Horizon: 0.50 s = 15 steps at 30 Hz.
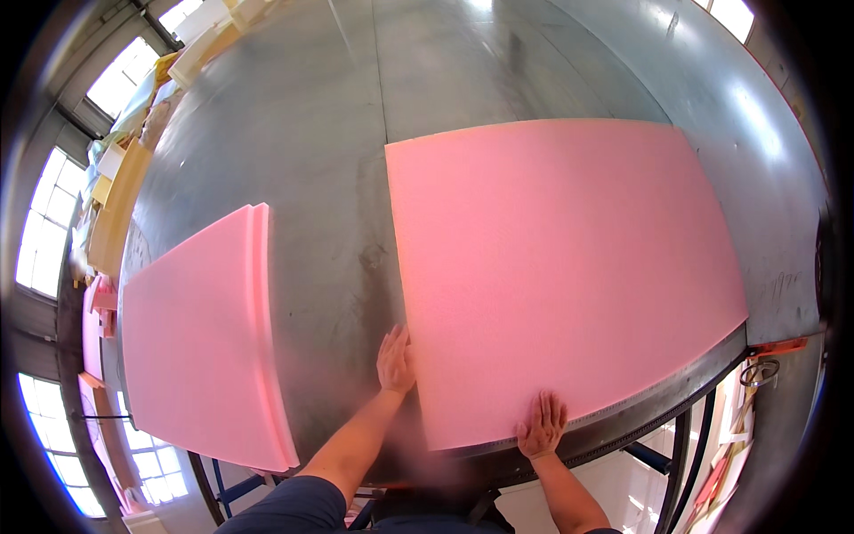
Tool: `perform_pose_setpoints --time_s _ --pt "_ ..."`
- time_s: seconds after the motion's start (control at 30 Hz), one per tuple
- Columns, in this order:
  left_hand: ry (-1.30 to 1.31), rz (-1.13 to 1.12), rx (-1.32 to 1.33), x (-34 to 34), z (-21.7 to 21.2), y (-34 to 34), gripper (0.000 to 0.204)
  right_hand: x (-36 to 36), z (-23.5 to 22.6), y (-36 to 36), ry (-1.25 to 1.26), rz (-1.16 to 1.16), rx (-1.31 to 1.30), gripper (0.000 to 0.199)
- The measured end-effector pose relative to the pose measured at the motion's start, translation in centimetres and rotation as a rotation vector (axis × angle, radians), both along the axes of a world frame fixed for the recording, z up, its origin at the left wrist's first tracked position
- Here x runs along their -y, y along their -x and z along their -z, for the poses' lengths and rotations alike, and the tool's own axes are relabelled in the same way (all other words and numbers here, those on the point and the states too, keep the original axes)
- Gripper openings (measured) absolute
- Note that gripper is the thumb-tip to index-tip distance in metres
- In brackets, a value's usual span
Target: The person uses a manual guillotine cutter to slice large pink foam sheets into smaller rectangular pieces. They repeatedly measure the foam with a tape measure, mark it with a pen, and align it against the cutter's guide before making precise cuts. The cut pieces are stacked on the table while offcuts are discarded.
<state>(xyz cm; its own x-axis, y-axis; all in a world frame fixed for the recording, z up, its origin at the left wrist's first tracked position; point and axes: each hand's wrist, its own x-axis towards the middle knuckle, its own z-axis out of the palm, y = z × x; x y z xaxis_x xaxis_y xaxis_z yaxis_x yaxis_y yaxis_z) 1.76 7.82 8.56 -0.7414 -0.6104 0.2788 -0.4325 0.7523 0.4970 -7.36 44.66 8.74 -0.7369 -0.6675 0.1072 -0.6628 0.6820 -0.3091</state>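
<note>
A large pink foam sheet (pixel 569 276) lies flat on the grey metal table (pixel 311 258), its near edge close to the table's front edge. Against the sheet's left edge rests my left hand (pixel 396 360), fingers stretched out and pointing away from me. My right hand (pixel 543 425) lies on the near edge of the same sheet with its fingers extended. Neither hand grips anything. To the left, a stack of pink foam sheets (pixel 200 338) sits on the table, apart from my hands.
Along the table's front edge runs a ruler-like strip (pixel 614 411). An orange piece (pixel 781 348) and a coil of wire (pixel 759 372) are at the right corner. Yellow and pink foam pieces (pixel 120 214) stand beyond the table's left side. Dark table legs (pixel 680 458) show below.
</note>
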Motion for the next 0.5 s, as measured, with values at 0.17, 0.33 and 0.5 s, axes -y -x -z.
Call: perform_pose_setpoints --time_s 0.17,0.33,0.5 --pt "-0.027 -0.001 -0.027 -0.01 -0.11 0.07 0.040 0.01 -0.23 0.25 -0.024 -0.008 -0.003 0.066" --pt "-0.046 -0.001 -0.022 0.09 -0.08 0.31 0.040 0.10 -0.12 0.39 -0.029 -0.008 0.002 0.066" --pt "-0.045 0.010 -0.040 -0.04 0.05 0.49 0.040 0.07 -0.34 0.48 -0.027 -0.014 -0.014 0.066"
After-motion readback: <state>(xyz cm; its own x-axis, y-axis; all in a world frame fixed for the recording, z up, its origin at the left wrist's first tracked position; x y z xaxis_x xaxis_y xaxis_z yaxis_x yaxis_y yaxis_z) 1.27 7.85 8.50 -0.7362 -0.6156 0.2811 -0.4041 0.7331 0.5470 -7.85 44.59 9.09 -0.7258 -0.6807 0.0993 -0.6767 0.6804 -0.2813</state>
